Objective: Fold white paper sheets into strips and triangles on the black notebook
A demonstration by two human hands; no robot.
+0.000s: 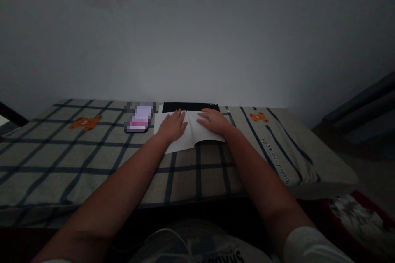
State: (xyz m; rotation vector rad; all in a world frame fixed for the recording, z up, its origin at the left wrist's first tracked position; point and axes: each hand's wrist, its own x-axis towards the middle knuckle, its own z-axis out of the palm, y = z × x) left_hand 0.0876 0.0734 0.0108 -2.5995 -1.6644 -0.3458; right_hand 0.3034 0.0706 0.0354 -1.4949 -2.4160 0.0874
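Both hands flat on paper [191, 133], palms down, fingers spread. Left hand [173, 125] on left half, right hand [212, 121] on right half; faint ridge running between them, maybe a fold, hard to tell in low light. Paper lying on cloth [92, 152], far centre, top edge overlapping a black slab [190, 107] behind it. Blurred pinkish item [140, 117] just left of paper, apart from it.

Risks, as judgement: soft cloth under paper, so pressing could give a crooked or weak crease; sheet could slide on fabric if one hand lifts. Near corner hanging a bit loose, could wrinkle. Dim light making edge alignment hard. Blurred item close enough to get nudged by left hand.

Surface: checked cloth, dark lines on beige, orange bear prints [84, 122], some text along right side, draped over a low flat top, right edge drooping. Plain pale wall [197, 28] behind, no decoration. Dark furniture at far right [364, 102]. Patterned fabric lower right corner [358, 213]. Room very dim overall.
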